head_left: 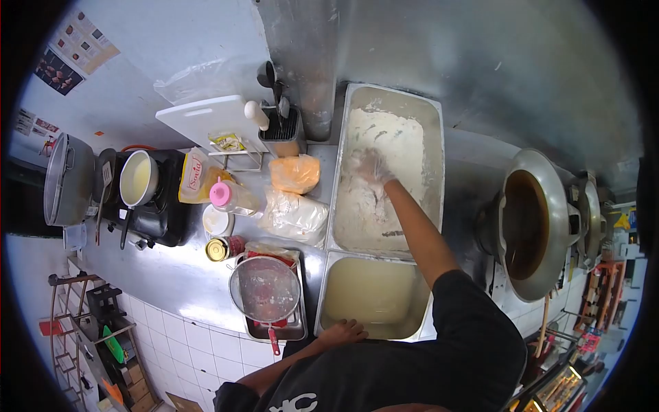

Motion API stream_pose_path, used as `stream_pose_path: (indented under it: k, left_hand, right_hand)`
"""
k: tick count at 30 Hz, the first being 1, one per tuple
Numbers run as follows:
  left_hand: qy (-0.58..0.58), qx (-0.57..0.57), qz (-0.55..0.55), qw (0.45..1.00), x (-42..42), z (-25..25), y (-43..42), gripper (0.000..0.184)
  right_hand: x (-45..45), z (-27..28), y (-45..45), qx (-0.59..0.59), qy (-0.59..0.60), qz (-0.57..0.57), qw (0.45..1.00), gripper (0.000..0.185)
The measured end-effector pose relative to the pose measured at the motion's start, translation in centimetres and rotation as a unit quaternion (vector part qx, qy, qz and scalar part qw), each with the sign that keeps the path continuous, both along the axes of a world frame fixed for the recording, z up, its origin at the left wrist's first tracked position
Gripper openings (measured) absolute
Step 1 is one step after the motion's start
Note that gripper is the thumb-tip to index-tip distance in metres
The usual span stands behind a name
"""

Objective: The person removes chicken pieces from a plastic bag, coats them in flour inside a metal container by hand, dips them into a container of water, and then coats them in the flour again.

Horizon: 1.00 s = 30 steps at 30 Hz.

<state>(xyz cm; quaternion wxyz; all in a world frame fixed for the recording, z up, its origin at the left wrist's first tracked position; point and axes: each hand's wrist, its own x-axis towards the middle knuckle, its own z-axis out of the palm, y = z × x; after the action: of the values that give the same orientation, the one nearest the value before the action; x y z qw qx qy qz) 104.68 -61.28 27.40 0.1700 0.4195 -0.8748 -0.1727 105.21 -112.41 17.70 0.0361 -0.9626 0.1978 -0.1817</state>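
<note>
Right hand (371,166) in flour (398,137), in the pan (434,158) toward counter's (168,275) back edge; blurred, can't tell finger state. Left hand (342,333) at liquid pan's (420,305) front rim, grip unclear, maybe steadying. Pans abut, likely for reach.

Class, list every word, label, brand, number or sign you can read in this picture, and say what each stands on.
"Sovia": on the yellow-and-white pouch.
Shirt: white lettering, partly cut off; unclear.
Wall poster: too small to read.
Red can: too small to read.
</note>
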Motion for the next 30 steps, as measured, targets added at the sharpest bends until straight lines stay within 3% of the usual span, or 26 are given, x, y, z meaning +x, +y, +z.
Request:
stream_pose_path:
  k: [1, 2, 3, 4, 5, 6, 8, 10, 11, 13, 14, 23, 30]
  left_hand:
    - [0.002, -0.002, -0.002, 1.000, 0.0, -0.2, 0.0, 0.023]
    - [0.016, -0.002, 0.004, 1.000, -0.1, -0.6, 0.1, 0.022]
    - [0.029, -0.001, 0.010, 1.000, -0.2, -0.4, 0.2, 0.021]
    - [0.020, 0.007, 0.009, 1.000, 0.1, 0.6, 0.0, 0.021]
    - [0.019, 0.011, 0.006, 1.000, 0.2, 0.8, 0.1, 0.021]
    - [0.024, 0.013, 0.005, 1.000, 0.0, 0.5, 0.0, 0.019]
    - [0.033, 0.015, 0.005, 0.999, -0.1, 0.8, -0.1, 0.019]
    - [0.064, 0.028, 0.037, 0.997, -0.3, 1.6, -0.2, 0.028]
    - [0.067, 0.030, 0.035, 0.997, -0.4, 2.0, -0.2, 0.028]
    - [0.078, 0.017, 0.046, 0.996, -0.3, 2.5, -0.5, 0.034]
    - [0.061, 0.027, 0.042, 0.997, -0.3, 2.9, -0.6, 0.035]
    - [0.068, 0.012, 0.051, 0.996, -0.4, 2.6, -0.6, 0.036]
    - [0.046, 0.036, 0.047, 0.997, -0.3, 2.8, -0.5, 0.038]
  right_hand:
    - [-0.8, 1.5, 1.4, -0.002, 0.002, -0.002, 1.000, 0.036]
    - [-1.6, 2.8, 2.9, 0.019, 0.193, 0.042, 0.980, 0.034]
    - [-2.2, 4.3, 4.5, 0.043, 0.375, 0.085, 0.922, 0.038]
    - [-2.5, 6.1, 6.3, 0.090, 0.428, 0.070, 0.897, 0.038]
    - [-3.7, 5.9, 8.0, 0.094, 0.426, 0.069, 0.897, 0.038]
    - [-5.7, 4.5, 8.9, 0.221, 0.340, 0.014, 0.914, 0.039]
    - [-9.6, 1.0, 9.4, 0.343, 0.248, -0.041, 0.905, 0.040]
    - [-12.5, -0.7, 9.8, 0.512, 0.046, 0.070, 0.855, 0.046]
    - [-13.0, -0.6, 9.9, 0.514, 0.048, 0.067, 0.854, 0.046]
    - [-13.2, 2.9, 10.2, 0.502, 0.284, -0.030, 0.816, 0.054]
    - [-13.0, 3.8, 10.4, 0.464, 0.348, -0.046, 0.813, 0.054]
    - [-14.5, 8.2, 6.1, 0.287, 0.328, -0.148, 0.888, 0.055]
    - [-16.5, 5.6, 12.4, 0.353, 0.360, -0.126, 0.854, 0.056]
